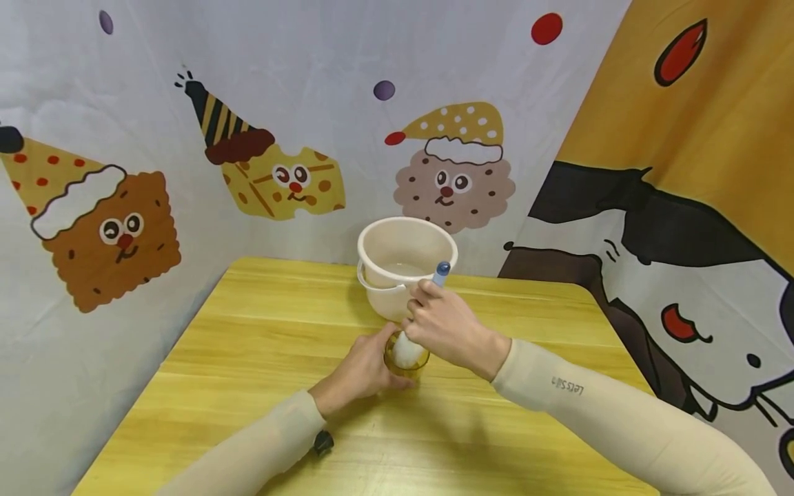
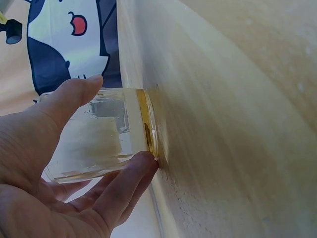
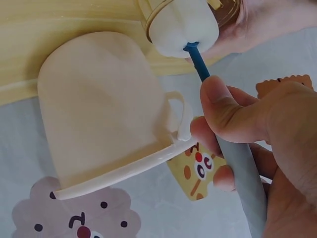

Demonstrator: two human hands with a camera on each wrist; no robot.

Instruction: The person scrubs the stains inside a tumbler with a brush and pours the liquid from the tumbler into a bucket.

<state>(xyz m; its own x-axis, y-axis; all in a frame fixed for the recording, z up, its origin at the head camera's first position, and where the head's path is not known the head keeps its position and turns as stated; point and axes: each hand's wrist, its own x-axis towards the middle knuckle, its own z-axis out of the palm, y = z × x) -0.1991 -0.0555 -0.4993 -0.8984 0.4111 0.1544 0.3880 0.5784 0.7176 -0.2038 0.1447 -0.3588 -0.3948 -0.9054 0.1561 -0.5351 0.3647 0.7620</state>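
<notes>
My left hand [image 1: 362, 365] holds a clear glass cup [image 2: 94, 134] with an amber tint, its thumb and fingers spread around the sides. In the left wrist view the cup's base is at the wooden table. My right hand [image 1: 449, 327] grips the grey-blue handle [image 3: 240, 168] of a cup brush. The brush's white sponge head [image 1: 407, 351] sits in the mouth of the cup, its lower part hidden. A thin blue neck [image 3: 199, 64] joins the sponge to the handle.
A cream bucket [image 1: 381, 297] stands just behind the hands, its handle hanging down in front. The yellow wooden table [image 1: 248, 331] meets a cloth backdrop [image 1: 310, 55] printed with cartoon figures. A small black object [image 1: 322, 443] shows beside the left wrist.
</notes>
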